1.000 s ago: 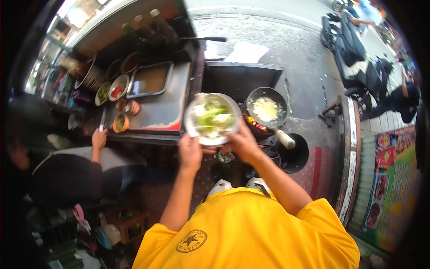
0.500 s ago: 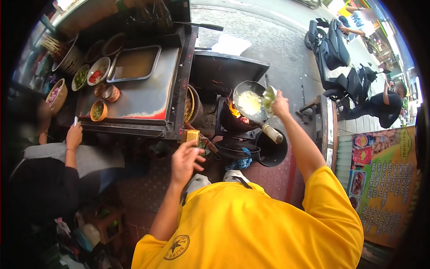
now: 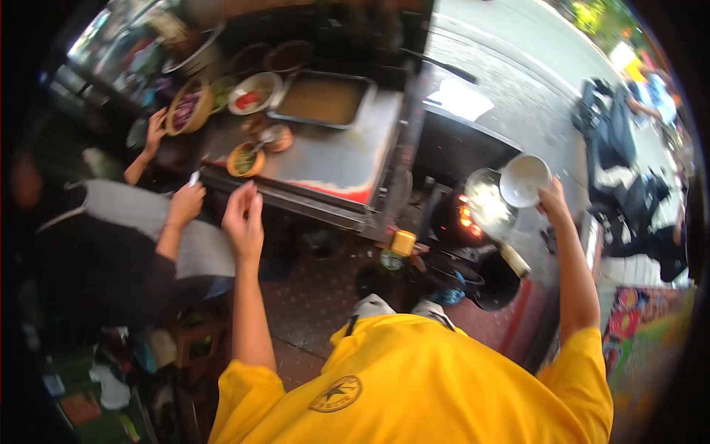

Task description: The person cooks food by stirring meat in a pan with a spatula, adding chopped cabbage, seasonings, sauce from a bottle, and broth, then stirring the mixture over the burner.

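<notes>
White bowl (image 3: 523, 183), one, tipped at the edge of the pan (image 3: 500, 232); in right hand (image 3: 550, 197).

Bowl gripped by its rim, beside and partly over the pan; pale food in pan; flames (image 3: 467, 214) on the counter side; blur hides whether any scraps cling inside. Left hand (image 3: 245, 222): fingers loosely bent, nothing seen in it, well apart from the right, near the orange cup (image 3: 245, 160) at the front of the counter (image 3: 333, 164). Handling, by judgement: bowl best low, mouth turned inward, so scraps land inside; knuckles away from flames; handle (image 3: 515, 261) unheld, so avoid knocking the pan.
</notes>
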Action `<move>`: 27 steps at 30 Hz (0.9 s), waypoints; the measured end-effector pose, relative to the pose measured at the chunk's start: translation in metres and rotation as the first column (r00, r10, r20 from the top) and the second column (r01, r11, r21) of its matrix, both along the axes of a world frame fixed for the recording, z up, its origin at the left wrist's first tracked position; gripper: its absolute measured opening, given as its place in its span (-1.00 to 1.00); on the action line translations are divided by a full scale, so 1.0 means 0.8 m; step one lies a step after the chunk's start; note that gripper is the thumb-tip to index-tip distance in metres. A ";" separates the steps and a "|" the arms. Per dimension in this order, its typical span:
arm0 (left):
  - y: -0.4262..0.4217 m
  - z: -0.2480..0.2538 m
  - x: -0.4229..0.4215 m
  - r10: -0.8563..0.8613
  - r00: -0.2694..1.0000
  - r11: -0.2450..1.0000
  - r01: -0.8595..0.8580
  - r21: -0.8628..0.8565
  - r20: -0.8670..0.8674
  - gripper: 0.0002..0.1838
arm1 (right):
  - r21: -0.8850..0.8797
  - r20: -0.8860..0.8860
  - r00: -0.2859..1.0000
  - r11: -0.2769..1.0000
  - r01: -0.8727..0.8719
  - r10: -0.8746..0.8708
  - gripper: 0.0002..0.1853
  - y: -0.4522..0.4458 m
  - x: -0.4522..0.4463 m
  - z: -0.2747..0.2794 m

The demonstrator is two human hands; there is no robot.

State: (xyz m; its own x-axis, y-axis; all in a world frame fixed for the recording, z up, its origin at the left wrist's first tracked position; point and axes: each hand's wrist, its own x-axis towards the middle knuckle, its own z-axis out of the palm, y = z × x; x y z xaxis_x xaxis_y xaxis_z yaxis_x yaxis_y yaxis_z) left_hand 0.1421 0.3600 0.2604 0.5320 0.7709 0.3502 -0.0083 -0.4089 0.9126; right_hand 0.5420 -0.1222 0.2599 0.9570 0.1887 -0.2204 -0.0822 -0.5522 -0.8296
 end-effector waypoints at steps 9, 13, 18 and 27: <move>0.218 -0.002 0.130 0.215 0.806 0.870 0.099 0.483 -0.552 -0.42 | 0.616 -0.258 0.949 0.788 0.015 0.184 -0.70 0.226 -0.163 -0.014; 0.242 -0.013 0.154 0.034 0.698 0.953 0.192 0.233 -0.716 -0.26 | 0.642 -0.378 0.905 0.759 0.105 0.195 -0.65 0.301 -0.199 -0.042; 0.251 -0.031 0.157 -0.022 0.753 0.963 0.192 0.187 -0.657 -0.29 | 0.672 -0.347 0.893 0.740 0.023 0.287 -0.37 0.317 -0.220 -0.025; 0.224 0.019 0.124 -0.105 0.994 0.993 0.105 0.058 -0.012 -0.46 | 0.461 -0.414 0.863 0.884 -0.075 0.289 -0.64 0.143 -0.296 -0.014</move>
